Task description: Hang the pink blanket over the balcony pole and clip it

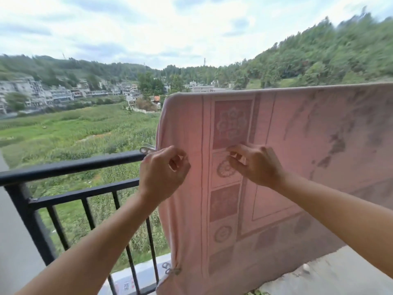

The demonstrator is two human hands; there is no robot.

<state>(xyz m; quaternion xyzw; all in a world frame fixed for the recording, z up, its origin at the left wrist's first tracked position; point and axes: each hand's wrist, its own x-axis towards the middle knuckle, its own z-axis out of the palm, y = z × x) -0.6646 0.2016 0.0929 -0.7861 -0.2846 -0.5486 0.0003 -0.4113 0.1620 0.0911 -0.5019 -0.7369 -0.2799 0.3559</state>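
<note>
Hanging: pink blanket (276, 167), draped over a hidden pole
Left hand (163, 169): curled, apparently pinching nothing
Right hand (253, 165): fabric pinched
Clip (147, 149): fastened at edge

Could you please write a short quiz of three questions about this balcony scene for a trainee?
1. True or false: the pink patterned blanket already hangs over a high pole.
2. Which of the hands is nearer the silver metal clip at the blanket's edge: A left hand, B right hand?
3. Fill in: a second clip sits near the blanket's ___ corner, beside the black metal railing.

Key: 1 true; 2 A; 3 lower
</note>
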